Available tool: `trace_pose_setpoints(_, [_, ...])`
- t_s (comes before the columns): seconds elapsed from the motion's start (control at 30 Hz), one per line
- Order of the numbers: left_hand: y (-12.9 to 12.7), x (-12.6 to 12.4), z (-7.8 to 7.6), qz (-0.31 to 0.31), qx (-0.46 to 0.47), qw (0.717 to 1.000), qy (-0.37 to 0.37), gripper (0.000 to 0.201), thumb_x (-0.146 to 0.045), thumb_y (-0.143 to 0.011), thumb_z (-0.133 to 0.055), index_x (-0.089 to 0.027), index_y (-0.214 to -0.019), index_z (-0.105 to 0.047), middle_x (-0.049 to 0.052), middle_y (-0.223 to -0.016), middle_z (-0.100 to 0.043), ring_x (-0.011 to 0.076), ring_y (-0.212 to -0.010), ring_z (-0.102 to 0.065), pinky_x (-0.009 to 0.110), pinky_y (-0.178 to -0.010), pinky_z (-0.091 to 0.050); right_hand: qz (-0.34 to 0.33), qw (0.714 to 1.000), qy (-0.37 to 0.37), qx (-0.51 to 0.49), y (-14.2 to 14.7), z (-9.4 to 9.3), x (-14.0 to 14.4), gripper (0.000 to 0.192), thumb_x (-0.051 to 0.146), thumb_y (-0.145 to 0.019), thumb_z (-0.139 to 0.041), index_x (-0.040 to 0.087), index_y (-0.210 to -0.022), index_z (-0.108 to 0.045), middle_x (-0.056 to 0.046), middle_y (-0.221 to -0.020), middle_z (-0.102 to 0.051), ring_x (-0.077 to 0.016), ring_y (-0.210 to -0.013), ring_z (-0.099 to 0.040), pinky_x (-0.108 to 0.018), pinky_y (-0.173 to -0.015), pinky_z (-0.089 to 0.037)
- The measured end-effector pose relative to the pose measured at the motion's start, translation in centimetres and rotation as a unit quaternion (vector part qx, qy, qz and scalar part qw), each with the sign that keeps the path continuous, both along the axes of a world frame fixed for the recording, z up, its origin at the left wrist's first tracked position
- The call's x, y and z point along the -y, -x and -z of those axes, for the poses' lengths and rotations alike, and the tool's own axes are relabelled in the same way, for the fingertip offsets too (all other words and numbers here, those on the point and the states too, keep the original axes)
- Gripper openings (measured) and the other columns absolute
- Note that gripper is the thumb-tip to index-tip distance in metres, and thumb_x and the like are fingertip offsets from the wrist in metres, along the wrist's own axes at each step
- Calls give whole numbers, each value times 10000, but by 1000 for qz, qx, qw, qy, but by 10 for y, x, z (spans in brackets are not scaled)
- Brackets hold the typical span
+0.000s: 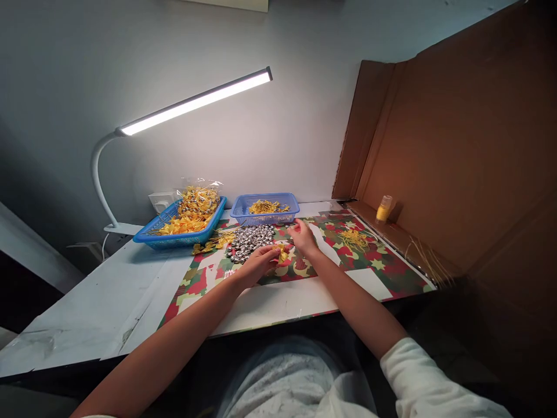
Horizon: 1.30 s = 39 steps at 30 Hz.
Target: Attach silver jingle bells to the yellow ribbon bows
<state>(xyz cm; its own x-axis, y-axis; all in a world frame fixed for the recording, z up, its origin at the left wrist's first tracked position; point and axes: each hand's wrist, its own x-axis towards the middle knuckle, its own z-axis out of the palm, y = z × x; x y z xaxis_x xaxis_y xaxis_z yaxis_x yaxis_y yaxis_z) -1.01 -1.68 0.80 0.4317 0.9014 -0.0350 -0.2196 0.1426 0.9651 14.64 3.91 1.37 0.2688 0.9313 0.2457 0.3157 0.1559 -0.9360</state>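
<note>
My left hand [260,262] is closed on a small yellow ribbon bow [282,253], pinched at the fingertips low over the patterned sheet. My right hand [304,238] is just right of it and a little farther back, with thumb and fingertips drawn together. Whatever those fingers hold is too small to make out. Beside both hands, on the left, lies a pile of shiny silver bells [252,239]. Several yellow ribbon pieces [213,244] with thin stems lie left of the pile.
A blue basket [187,239] heaped with yellow ribbon pieces stands at the left, a smaller blue basket [264,219] behind the bells. Gold ties [354,239] lie at the right. A yellow-filled bottle [383,210] stands by the cardboard wall [452,151]. A lamp [195,101] overhangs.
</note>
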Motion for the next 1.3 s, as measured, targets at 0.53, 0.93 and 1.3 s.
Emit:
trace_pose_setpoints(0.53, [24,-12,-7,-58,-52,996,-54,220,-331,-655,-724,-135,-742,-674,26,-754,-614,116,-686,-555,230,-630,-460,-394,917,56,35,-1,-11,23,400,515,-726,-608,183,-558,-460,66,-513,-354,-67,-468,-305,-220,-447,-232])
trace_pose_setpoints(0.93, [25,-9,-8,41,-19,998,-34,305,-315,-666,-780,-138,-889,-671,19,-799,-638,101,-695,-592,220,-654,-482,-376,926,1,26,5,-6,25,392,517,-746,-541,195,-555,-423,53,-530,-362,-84,-503,-316,-229,-477,-243])
trace_pose_setpoints(1.3, [24,-8,-6,16,-24,994,-104,481,-207,-538,-850,-149,-959,-624,10,-837,-660,134,-753,-628,273,-721,-520,-336,940,-60,8,11,1,25,451,555,-772,-501,205,-538,-337,53,-537,-328,-86,-511,-298,-231,-492,-241])
